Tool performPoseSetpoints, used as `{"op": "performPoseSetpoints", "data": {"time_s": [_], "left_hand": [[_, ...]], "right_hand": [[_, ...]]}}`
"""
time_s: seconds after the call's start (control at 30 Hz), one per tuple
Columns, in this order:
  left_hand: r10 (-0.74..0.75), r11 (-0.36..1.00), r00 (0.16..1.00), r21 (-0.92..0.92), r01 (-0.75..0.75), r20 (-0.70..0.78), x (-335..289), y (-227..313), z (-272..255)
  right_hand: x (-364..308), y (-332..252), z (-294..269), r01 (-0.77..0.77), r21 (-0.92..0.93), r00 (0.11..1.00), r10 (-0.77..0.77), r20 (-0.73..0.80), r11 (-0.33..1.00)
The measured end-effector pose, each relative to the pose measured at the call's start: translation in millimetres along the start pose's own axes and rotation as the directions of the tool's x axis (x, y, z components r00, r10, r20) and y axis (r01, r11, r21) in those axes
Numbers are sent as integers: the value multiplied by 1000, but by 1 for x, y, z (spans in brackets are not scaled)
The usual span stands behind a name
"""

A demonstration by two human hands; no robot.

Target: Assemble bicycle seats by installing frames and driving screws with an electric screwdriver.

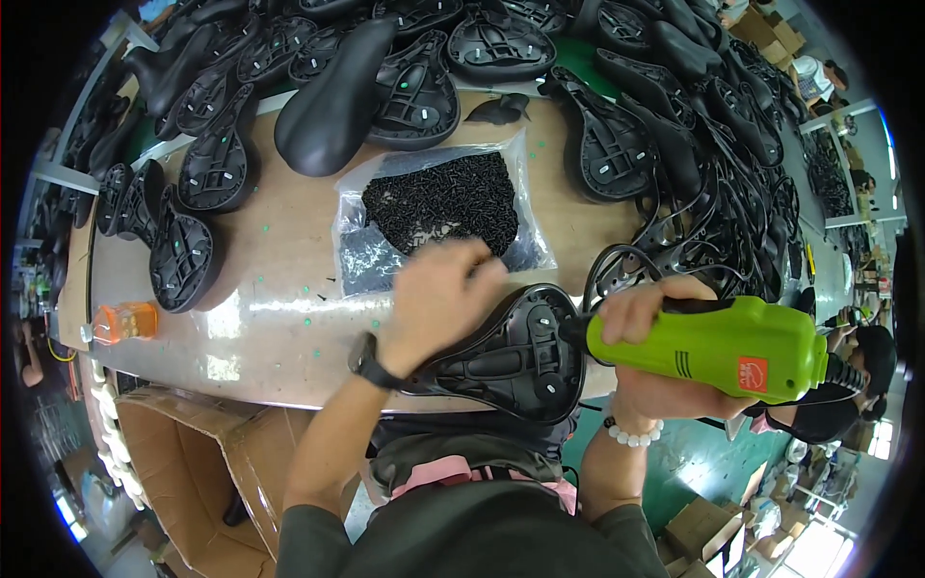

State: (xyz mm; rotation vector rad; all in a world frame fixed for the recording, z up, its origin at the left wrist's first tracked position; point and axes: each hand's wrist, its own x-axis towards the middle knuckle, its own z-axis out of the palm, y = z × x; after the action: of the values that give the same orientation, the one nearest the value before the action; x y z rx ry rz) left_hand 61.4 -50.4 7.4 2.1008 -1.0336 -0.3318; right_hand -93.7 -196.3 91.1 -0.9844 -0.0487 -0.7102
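My right hand [647,328] grips a bright green power screwdriver [723,349], its tip at the right side of an upturned black bicycle saddle [515,352] lying at the table's near edge. My left hand [438,299] hovers over the saddle's left part, fingers curled and reaching toward a clear plastic bag [438,207] heaped with small black screws; whether it holds a screw I cannot tell. A dark watch sits on my left wrist, and on my right wrist a white bead bracelet.
Many black saddles [332,91] are piled along the far and right sides of the wooden table [270,289]. An orange bottle [123,321] lies at the left. An open cardboard box [193,462] stands below the table edge. Another person [867,356] is at the right.
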Motion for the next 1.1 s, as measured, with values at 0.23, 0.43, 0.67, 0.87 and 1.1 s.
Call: {"op": "performPoseSetpoints", "data": {"time_s": [0.23, 0.43, 0.67, 0.87, 1.1], "left_hand": [[226, 820, 942, 571, -46, -248, 42, -69, -4], [222, 924, 924, 370, -98, -312, 34, -61, -2], [-331, 422, 878, -778, 466, 346, -58, 41, 21], [-196, -290, 785, -800, 526, 587, -88, 67, 47], [-117, -576, 756, -664, 477, 644, -89, 75, 48]], "right_hand": [[-23, -15, 7, 55, -18, 994, -56, -92, 998], [-40, -26, 13, 157, -169, 980, -175, -93, 973], [-59, -34, 27, 408, -432, 900, -434, 41, 804], [-69, -31, 36, 414, -378, 896, -443, 11, 828], [-74, -31, 38, 463, -413, 872, -487, 52, 785]]}}
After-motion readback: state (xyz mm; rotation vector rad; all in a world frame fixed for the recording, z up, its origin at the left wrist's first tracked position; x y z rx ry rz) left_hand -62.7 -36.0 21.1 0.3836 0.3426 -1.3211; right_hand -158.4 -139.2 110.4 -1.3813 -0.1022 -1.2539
